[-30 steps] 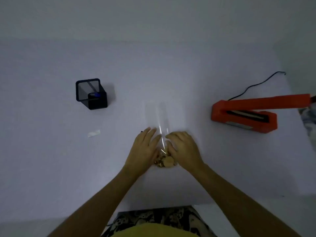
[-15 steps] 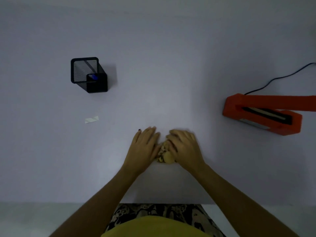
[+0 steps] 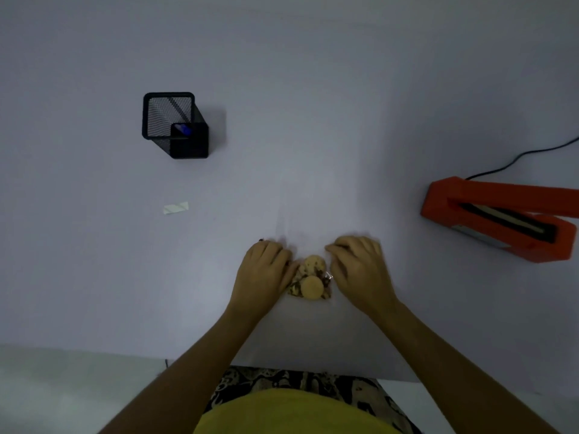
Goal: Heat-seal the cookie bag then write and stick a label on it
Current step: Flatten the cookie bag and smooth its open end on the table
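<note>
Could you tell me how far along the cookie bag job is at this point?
Nothing looks finished yet. Both hands, left hand and right hand, rest at the cookie bag on the table. The orange heat sealer sits apart, unused. The label and the pen in the mesh holder lie untouched.

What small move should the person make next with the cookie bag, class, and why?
Probably lift the cookie bag and carry it right to the orange heat sealer. Both hands, left hand and right hand, flank the bag, though a firm hold cannot be seen. The sealer's arm stands raised with its slot clear, while the label and the pen holder lie untouched.
</note>
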`<state>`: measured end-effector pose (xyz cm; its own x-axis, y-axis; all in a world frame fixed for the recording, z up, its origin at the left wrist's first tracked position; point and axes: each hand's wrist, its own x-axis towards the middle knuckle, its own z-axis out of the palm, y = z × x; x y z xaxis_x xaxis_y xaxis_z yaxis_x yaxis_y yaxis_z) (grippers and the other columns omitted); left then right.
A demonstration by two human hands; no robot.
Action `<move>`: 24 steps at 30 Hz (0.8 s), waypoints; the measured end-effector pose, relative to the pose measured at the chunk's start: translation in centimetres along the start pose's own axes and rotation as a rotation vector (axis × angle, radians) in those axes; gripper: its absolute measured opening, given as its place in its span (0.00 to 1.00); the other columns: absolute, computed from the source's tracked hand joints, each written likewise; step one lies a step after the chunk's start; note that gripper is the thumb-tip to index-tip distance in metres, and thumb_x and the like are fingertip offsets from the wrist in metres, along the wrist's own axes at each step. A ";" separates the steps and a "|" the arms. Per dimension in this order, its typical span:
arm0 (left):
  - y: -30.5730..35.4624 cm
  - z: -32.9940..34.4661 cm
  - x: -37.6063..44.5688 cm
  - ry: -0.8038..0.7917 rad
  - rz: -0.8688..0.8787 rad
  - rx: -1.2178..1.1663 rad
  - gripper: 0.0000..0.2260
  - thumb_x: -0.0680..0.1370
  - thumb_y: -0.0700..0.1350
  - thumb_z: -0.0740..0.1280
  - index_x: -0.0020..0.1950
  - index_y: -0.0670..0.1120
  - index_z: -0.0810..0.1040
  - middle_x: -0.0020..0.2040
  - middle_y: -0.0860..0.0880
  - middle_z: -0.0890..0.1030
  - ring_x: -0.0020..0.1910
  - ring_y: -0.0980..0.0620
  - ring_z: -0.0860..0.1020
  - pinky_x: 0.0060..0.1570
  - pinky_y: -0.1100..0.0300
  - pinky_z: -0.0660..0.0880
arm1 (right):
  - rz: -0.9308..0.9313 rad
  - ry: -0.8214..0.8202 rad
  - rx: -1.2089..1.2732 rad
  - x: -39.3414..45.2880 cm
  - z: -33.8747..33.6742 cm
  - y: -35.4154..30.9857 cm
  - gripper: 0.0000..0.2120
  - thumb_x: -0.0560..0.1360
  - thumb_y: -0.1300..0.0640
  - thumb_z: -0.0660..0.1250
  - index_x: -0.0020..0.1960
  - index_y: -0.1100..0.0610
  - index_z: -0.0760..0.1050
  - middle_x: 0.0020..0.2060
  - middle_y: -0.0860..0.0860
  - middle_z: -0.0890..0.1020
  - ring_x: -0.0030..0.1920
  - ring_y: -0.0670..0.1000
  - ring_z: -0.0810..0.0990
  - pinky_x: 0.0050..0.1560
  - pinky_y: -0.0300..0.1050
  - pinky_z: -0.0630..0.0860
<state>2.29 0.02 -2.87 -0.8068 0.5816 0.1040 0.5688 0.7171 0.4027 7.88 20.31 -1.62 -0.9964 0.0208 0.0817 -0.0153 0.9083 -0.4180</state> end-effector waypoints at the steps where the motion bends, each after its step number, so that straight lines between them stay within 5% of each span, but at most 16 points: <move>1: 0.2 0.1 0.0 0.003 -0.017 -0.010 0.11 0.78 0.48 0.64 0.43 0.43 0.79 0.41 0.46 0.79 0.43 0.47 0.77 0.47 0.55 0.74 | -0.001 0.004 0.014 0.2 0.0 -0.5 0.09 0.74 0.59 0.64 0.50 0.58 0.82 0.46 0.52 0.82 0.49 0.51 0.77 0.53 0.47 0.67; 16: 0.9 -0.2 0.0 0.043 -0.053 -0.059 0.09 0.76 0.46 0.66 0.41 0.41 0.79 0.38 0.45 0.78 0.40 0.47 0.75 0.50 0.60 0.71 | -0.018 -0.122 0.045 -0.1 0.1 -1.1 0.11 0.76 0.57 0.61 0.50 0.56 0.82 0.47 0.51 0.82 0.48 0.52 0.79 0.56 0.49 0.68; 24: 1.3 0.1 -0.5 0.016 0.090 -0.203 0.10 0.78 0.43 0.66 0.54 0.38 0.81 0.49 0.43 0.81 0.50 0.47 0.77 0.61 0.54 0.72 | -0.065 -0.071 0.041 0.2 0.7 -0.7 0.09 0.75 0.58 0.63 0.49 0.57 0.82 0.45 0.52 0.81 0.48 0.52 0.78 0.54 0.52 0.70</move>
<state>3.45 0.76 -2.50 -0.7575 0.6326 0.1613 0.5962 0.5697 0.5656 7.63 19.38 -1.95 -0.9966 -0.0685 0.0463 -0.0820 0.8891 -0.4503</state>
